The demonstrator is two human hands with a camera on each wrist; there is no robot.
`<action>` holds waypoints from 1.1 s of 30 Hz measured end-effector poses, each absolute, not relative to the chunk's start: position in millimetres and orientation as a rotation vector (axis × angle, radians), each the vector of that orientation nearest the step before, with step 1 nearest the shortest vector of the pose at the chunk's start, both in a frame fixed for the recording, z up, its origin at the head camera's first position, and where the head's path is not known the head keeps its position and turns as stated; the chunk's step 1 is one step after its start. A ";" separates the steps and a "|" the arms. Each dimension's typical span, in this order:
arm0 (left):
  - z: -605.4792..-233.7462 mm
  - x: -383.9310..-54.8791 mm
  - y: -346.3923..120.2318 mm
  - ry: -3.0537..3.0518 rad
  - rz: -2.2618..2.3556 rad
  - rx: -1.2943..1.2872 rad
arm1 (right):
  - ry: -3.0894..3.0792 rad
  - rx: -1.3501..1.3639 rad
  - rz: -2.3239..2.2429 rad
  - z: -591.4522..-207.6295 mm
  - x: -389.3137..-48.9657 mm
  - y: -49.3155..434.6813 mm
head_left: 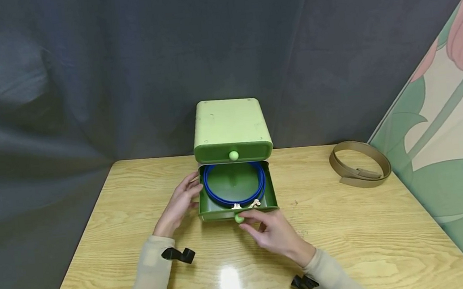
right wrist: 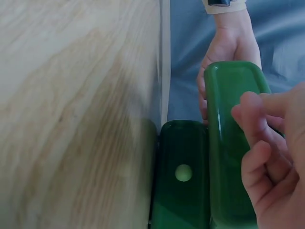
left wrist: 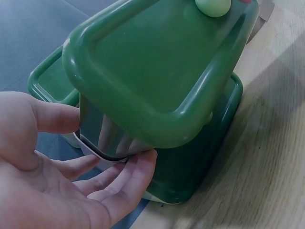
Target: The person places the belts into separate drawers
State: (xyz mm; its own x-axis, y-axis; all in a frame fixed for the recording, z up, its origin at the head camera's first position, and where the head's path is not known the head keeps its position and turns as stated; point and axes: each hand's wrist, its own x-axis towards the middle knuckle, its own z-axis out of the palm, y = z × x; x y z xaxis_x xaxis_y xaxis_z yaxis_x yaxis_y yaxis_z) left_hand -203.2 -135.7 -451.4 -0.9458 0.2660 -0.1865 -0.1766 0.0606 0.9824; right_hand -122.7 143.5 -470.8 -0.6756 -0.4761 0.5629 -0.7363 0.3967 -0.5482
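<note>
A light-green cabinet [head_left: 229, 121] with dark-green drawer fronts stands at the back of the table. One of its drawers [head_left: 204, 206], below the top drawer, is pulled out. In it lies a coiled blue band [head_left: 263, 178] with gold-coloured metal ends. My right hand [head_left: 275, 233] pinches the round light-green knob [head_left: 239, 218] of that drawer between thumb and fingertips. In the right wrist view the fingers hide this knob. My left hand [head_left: 180, 203] touches the left side near the pulled-out drawer, thumb and fingers spread against it, as the left wrist view shows.
A coiled brown belt [head_left: 359, 162] lies on the wooden table [head_left: 348, 231] at the right. The top drawer [head_left: 211, 155] is closed; a lower drawer front with a knob [right wrist: 183, 172] sits underneath. Dark curtain [head_left: 145, 78] hangs behind, and a flower-patterned cloth [head_left: 442, 119] hangs at the right.
</note>
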 end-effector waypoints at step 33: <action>-450.0 -203.2 -135.0 2.023 1.955 0.088 | -2.266 0.890 1.267 -484.1 -121.6 131.9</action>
